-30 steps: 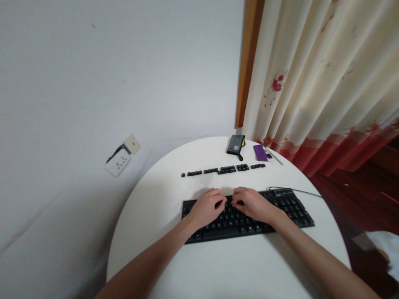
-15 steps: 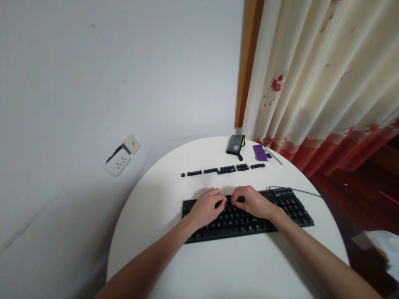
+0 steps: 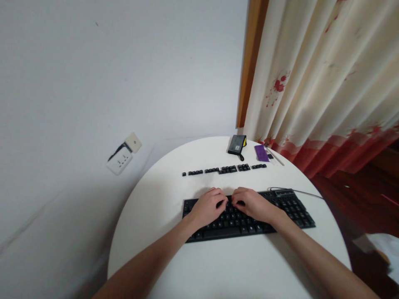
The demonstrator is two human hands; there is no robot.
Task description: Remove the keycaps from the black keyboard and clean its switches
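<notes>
A black keyboard lies across the middle of a round white table. Both my hands rest on its upper left half, side by side and nearly touching. My left hand is curled, its fingertips tucked down onto the top key rows. My right hand is also curled, thumb and fingers pinched together at a key near the top row. What the fingers grip is hidden. Beyond the keyboard, a row of loose black keycaps lies in a line on the table.
At the table's far edge lie a dark pouch with a yellow side, a purple card and a thin white stick. The keyboard's cable runs off to the right. A wall socket is at the left, a curtain at the right.
My hands have stayed at the same spot on the keyboard, with only slight finger movement. The camera view has shifted a little.
</notes>
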